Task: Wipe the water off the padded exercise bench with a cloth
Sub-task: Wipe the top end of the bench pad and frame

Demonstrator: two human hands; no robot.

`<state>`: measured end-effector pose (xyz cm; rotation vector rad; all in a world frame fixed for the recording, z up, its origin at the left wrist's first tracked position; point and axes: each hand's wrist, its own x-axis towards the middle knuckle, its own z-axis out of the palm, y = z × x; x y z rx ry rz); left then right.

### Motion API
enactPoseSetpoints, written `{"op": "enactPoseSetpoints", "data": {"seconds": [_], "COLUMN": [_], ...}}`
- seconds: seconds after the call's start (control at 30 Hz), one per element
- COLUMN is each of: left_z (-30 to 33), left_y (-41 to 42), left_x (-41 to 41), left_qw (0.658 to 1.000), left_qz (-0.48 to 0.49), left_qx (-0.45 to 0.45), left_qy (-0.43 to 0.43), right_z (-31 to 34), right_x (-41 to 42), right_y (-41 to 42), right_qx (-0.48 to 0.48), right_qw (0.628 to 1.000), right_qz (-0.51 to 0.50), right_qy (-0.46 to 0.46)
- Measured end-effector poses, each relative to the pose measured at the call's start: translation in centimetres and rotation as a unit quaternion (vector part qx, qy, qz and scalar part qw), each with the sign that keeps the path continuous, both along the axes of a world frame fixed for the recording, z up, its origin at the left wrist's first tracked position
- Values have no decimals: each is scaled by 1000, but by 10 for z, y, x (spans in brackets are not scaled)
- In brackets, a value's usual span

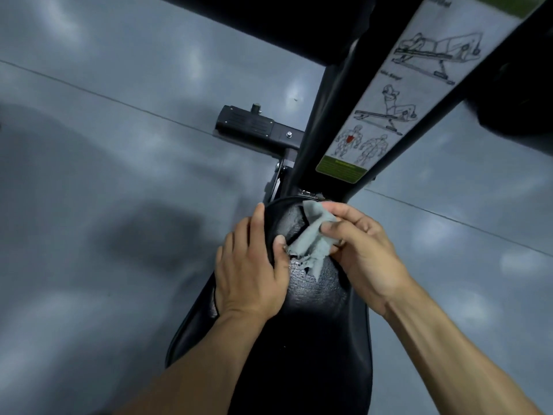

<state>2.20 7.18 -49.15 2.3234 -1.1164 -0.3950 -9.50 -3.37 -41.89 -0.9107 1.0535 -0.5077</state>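
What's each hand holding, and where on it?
Right hand pinches the grey cloth at its upper right edge. Left hand grips the padded bench at its left edge near the top.

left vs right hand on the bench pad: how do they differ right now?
Left hand lies over the pad's left edge, fingers wrapping the rim; right hand sits at the pad's far end. Left holds no cloth, though its thumb touches it; right pinches the grey cloth against the pad. Both are bare and touch the black padding.
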Motion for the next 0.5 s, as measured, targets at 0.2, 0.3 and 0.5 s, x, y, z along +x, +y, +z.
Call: {"op": "enactPoseSetpoints", "data": {"seconds": [0.2, 0.3, 0.5], "left_z": [8, 14, 55], "left_y": [4, 6, 12], "left_x": [9, 26, 47], "left_qw": [995, 974, 909], "left_qz": [-50, -23, -59], "left_qx": [44, -38, -72], "left_qy": [73, 223, 406], "right_z": [18, 30, 39], "right_x": [8, 12, 25], "right_y": [21, 29, 40], "right_qx": [-35, -51, -101], "right_qw": [999, 997, 989], "right_qz": [0, 32, 88], "right_qy": [18, 54, 69]}}
